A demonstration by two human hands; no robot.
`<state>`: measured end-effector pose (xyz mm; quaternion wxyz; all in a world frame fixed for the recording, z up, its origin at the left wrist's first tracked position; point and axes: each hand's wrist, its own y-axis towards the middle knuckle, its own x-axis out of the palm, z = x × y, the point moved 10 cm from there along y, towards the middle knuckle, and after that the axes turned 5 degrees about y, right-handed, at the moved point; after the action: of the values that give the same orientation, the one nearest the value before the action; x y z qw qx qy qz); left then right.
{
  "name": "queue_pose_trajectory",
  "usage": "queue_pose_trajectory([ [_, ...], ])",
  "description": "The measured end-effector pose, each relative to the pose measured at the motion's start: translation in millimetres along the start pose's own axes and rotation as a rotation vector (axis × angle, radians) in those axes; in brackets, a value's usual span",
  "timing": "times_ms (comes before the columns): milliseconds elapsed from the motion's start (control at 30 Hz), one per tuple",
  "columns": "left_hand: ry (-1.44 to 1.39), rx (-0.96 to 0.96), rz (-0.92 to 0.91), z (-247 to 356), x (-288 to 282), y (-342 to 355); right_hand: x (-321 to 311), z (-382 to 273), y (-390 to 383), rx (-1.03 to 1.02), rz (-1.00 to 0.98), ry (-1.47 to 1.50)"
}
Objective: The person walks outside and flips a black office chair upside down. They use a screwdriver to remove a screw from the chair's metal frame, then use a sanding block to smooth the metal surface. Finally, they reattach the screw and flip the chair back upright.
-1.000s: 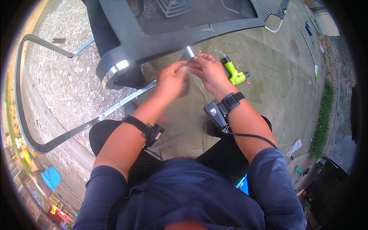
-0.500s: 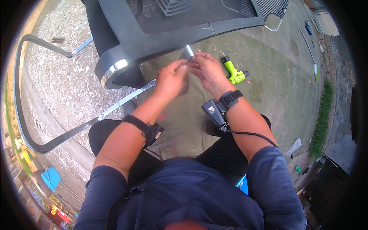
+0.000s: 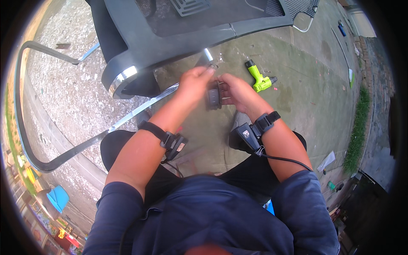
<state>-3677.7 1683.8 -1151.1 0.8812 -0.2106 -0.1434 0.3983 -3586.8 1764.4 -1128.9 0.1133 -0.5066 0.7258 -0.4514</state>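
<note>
My left hand (image 3: 194, 84) is closed in a pinch just below the chair's dark frame (image 3: 170, 53). At its fingertips is a small, dark, ring-like piece (image 3: 214, 66), too blurred to name. My right hand (image 3: 236, 91), just to the right, has its fingers curled around the edge of a dark, rounded plastic-looking part (image 3: 214, 96). A short shiny metal bar (image 3: 208, 54) shows between the frame and my left fingertips. The frame carries mesh and a slotted panel, with a chrome-trimmed rounded end (image 3: 123, 80) to the left of my hands.
A lime-green cordless drill (image 3: 260, 78) lies on the green ground sheet to the right. A bent metal tube frame (image 3: 80, 146) stretches across the left side. Farther right are a long thin rod (image 3: 341, 51) and a grass strip (image 3: 358, 131); a blue container (image 3: 58, 198) is at lower left.
My hands have drawn slightly apart; the right moved down and right. The dark rounded part, mostly hidden behind my hands before, now shows between them. The drill has stayed put.
</note>
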Motion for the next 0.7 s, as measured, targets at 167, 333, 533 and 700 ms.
queue_pose_trajectory([
  [167, -0.143, -0.084, -0.098, -8, 16, 4, -9, -1, -7, -0.040, -0.029, -0.107],
  [333, -0.248, -0.118, -0.122, -7, 22, 7, -21, -1, 0, -0.072, 0.021, -0.112],
  [533, -0.299, -0.140, -0.110, -5, 24, 7, -22, -4, -1, -0.074, 0.028, -0.115],
  [700, -0.330, -0.141, -0.082, -2, 23, 7, -24, -5, 1, -0.078, 0.034, -0.117],
])
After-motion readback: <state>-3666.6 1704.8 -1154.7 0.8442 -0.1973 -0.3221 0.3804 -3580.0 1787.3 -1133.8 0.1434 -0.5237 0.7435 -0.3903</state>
